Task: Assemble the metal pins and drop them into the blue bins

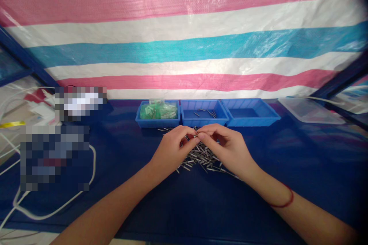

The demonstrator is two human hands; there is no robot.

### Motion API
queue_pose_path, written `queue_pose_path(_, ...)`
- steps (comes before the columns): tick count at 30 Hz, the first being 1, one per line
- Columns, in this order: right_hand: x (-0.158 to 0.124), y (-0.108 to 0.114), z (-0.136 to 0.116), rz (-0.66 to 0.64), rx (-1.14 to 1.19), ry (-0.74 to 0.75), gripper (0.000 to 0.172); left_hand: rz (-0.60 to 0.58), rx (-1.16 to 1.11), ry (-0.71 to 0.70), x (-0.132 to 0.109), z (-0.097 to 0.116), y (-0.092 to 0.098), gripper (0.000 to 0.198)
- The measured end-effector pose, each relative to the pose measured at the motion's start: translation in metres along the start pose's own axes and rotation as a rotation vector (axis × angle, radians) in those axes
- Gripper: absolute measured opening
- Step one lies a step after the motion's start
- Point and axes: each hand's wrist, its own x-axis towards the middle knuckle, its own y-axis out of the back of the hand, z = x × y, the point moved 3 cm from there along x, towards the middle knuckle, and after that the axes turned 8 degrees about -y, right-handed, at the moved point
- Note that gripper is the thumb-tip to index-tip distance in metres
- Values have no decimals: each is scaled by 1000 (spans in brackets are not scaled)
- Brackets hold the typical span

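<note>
My left hand [175,143] and my right hand [227,145] meet above a pile of slim metal pins [201,157] on the dark blue table. Thumb and forefinger of each are pinched together, and a small metal pin [196,136] shows between the fingertips. Most of that pin is covered by the fingers, so its exact kind cannot be made out. Several loose pins stick out from under both hands.
Behind the pile, three blue bins stand in a row: the left bin [158,123] holds green-tinted plastic bags [155,111], the middle bin [204,121] a few pins. A clear plastic lid [312,111] lies right. A white cable [93,168] loops at left.
</note>
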Motion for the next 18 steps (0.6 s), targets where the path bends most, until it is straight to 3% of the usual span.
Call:
queue_pose_path(8, 2, 2, 1, 24, 8, -6, 13, 58, -21, -36, 1, -2, 2, 13)
queue_pose_path(18, 3, 4, -2, -143, -8, -1, 17, 23, 16, -172, 1, 1, 7, 13)
